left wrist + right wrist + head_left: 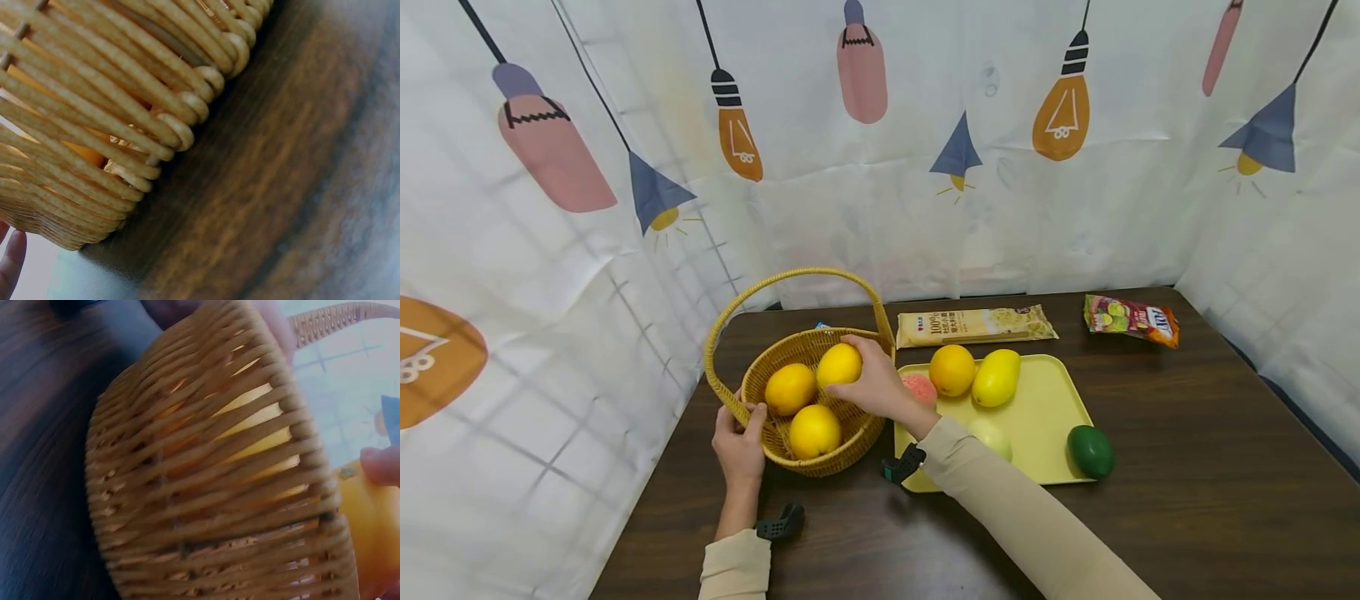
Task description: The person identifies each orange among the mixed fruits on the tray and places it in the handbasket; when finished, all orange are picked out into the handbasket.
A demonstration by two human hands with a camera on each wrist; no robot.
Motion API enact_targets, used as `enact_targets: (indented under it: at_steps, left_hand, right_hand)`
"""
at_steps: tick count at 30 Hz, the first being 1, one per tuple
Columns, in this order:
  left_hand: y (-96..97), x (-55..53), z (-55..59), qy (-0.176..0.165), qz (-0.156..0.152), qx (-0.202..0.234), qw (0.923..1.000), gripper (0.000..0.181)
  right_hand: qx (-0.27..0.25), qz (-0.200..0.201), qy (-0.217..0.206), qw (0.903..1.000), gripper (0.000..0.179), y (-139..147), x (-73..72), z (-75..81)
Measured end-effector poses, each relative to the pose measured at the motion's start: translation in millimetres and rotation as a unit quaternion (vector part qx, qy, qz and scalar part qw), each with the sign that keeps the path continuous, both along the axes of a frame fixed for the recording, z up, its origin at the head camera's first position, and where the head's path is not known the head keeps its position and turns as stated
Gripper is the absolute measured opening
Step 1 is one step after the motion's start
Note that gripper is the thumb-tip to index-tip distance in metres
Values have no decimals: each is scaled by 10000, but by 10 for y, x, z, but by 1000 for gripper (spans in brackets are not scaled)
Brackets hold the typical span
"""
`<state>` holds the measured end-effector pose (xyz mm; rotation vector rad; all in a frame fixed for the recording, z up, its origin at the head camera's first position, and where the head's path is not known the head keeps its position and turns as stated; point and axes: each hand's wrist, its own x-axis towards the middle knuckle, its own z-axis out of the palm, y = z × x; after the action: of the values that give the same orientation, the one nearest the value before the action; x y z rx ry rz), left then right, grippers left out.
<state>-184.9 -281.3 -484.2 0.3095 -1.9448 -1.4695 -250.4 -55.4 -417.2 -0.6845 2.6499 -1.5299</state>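
A woven basket (827,465) with a tall arched handle stands on the left of the table, tilted toward me. My left hand (741,446) grips its left rim, the thumb on top near the foot of the handle; in the left wrist view only a fingertip (11,265) shows beside the wicker. Over the basket's right side, my right hand (880,385) pinches an orange (839,367) between thumb and fingers. The same orange (369,531) shows at the rim in the right wrist view. Two more oranges, one left (790,389) and one nearer me (815,432), lie inside.
Right of the basket, a yellow tray (1045,400) bears an orange (952,370), a yellow mango (997,377), a pink fruit (919,390) and a pale green fruit (991,436). A dark green avocado (1091,452) leans at its edge. Behind are a noodle pack (976,326) and snack bag (1131,321).
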Motion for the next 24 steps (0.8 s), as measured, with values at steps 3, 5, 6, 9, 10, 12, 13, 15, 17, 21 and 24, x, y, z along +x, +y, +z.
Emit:
enact_targets:
  at_steps: [3, 5, 6, 9, 10, 12, 13, 15, 17, 21, 24]
  left_hand:
    - [14, 20, 45, -25, -46, 23, 10000, 18]
    - [44, 54, 110, -37, -90, 28, 9999, 20]
    - [60, 72, 144, -47, -116, 15, 9999, 21]
    - [94, 106, 218, -49, -182, 36, 9998, 24]
    - [96, 103, 224, -54, -182, 31, 9998, 25]
    - [77, 75, 197, -74, -170, 49, 9998, 26]
    - [64, 56, 171, -76, -156, 83, 9998, 26]
    - [39, 18, 110, -88, -115, 110, 9998, 25]
    - [21, -8, 59, -88, -74, 119, 9999, 25]
    - [12, -20, 20, -64, -18, 101, 9999, 24]
    - [21, -7, 29, -123, -29, 85, 9999, 24]
  right_hand:
    - [109, -133, -83, 9998, 81, -64, -50, -14]
    - [169, -200, -159, 9995, 81, -98, -80, -24]
    - [212, -232, -195, 9993, 81, -111, -95, -30]
    - [356, -276, -267, 9986, 81, -145, -136, -37]
    - [426, -292, -271, 9983, 81, -154, -153, -37]
    - [544, -336, -291, 9975, 82, -174, -180, -36]
    - [596, -366, -321, 9970, 82, -185, -191, -35]
    - [673, -432, -409, 9960, 82, -209, -209, -37]
    - [700, -512, -519, 9949, 82, -237, -221, -45]
    - [711, -598, -691, 9933, 82, -290, -237, -71]
    - [739, -598, -871, 9917, 83, -313, -232, -91]
